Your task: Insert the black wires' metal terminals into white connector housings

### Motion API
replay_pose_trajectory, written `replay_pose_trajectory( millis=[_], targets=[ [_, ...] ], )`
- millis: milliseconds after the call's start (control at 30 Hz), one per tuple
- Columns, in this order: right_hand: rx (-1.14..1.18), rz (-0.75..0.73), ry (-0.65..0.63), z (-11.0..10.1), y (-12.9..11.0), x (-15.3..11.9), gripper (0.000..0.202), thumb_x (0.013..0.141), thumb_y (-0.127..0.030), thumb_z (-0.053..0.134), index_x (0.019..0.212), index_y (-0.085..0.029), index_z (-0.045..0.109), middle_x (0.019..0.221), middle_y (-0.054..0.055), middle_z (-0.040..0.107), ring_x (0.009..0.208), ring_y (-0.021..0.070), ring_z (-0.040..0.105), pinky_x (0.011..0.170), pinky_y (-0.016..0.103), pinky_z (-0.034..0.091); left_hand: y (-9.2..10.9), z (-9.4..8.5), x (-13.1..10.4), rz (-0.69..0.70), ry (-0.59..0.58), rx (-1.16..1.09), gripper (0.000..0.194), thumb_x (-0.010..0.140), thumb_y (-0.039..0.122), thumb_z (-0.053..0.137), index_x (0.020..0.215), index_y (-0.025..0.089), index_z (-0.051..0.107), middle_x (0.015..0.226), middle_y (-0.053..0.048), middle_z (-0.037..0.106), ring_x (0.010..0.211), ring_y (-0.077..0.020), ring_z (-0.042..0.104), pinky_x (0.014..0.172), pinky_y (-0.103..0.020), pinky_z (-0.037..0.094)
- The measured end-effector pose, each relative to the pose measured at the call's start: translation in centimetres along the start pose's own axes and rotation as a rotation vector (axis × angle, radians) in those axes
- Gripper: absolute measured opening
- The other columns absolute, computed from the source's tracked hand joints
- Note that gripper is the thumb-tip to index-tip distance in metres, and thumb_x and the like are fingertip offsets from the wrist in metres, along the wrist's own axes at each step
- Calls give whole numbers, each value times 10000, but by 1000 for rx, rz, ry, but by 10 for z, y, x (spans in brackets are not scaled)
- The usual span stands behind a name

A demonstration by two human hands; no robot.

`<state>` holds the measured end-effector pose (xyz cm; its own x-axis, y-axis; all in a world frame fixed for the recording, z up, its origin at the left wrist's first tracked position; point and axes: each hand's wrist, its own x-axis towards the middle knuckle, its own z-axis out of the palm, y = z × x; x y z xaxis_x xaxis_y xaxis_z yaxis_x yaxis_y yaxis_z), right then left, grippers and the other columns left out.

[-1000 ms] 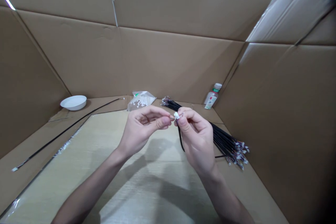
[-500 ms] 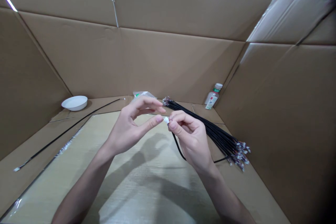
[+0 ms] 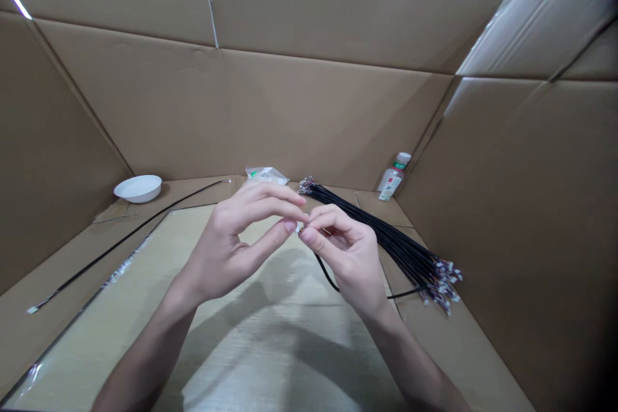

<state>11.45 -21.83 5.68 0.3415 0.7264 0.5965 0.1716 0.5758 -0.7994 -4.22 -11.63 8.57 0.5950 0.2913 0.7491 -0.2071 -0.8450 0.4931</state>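
Observation:
My left hand (image 3: 232, 241) and my right hand (image 3: 345, 254) meet fingertip to fingertip above a light wooden board (image 3: 232, 335). Between the pinched fingers sits a small white connector, almost hidden by them. A thin black wire (image 3: 324, 273) hangs down from my right hand's grip and curves to the right. Just behind my right hand lies a bundle of black wires (image 3: 386, 241) with small white connectors at its near end.
Cardboard walls (image 3: 309, 109) close in the space on three sides. A white bowl (image 3: 138, 188) stands at the back left, with one long black wire (image 3: 120, 241) lying beside it. A clear bag of small white parts (image 3: 265, 174) and a small bottle (image 3: 393, 177) are at the back.
Both hands have drifted left and slightly down. The white connector, plainly seen a second ago, is now nearly covered by the closing fingertips.

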Motion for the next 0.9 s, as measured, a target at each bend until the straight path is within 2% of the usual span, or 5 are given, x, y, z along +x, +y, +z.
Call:
replay_pose_trajectory(
  millis=[167,367,533,667,900],
  targets=[
    [-41,-3,28,1,0,0,51,865,-195,788,818,-209,773,884,33,700,845,163,671,730,292,560,0,-3,1,-12,-10,27,125,971,161,666,1012,234,758,1138,-45,750,1133,-216,672,1054,-374,489],
    [-55,-10,49,1,-1,-1,44,876,-201,778,832,-206,776,897,32,694,851,162,676,738,290,570,5,-6,1,-244,-113,-72,61,960,265,709,980,233,757,924,-4,764,838,-137,706,740,-209,552],
    [-100,-40,16,-5,-5,-1,80,866,-180,782,791,-196,761,898,33,689,834,160,667,721,291,559,2,-3,7,-354,-78,-244,53,905,279,783,907,230,804,871,-18,777,786,-131,721,646,-163,556],
    [-174,-79,4,-12,-10,-1,81,860,-165,787,792,-197,757,883,34,689,850,175,665,778,331,565,-12,6,9,-414,-73,-464,14,857,225,828,857,215,817,814,-35,781,747,-138,735,653,-185,589],
    [-260,-149,28,-15,-18,-1,119,859,-106,771,784,-193,737,887,24,678,854,171,657,799,341,544,-32,25,2,-540,-77,-786,75,863,259,838,926,225,818,900,-51,804,785,-121,755,705,-182,622]
  ],
)
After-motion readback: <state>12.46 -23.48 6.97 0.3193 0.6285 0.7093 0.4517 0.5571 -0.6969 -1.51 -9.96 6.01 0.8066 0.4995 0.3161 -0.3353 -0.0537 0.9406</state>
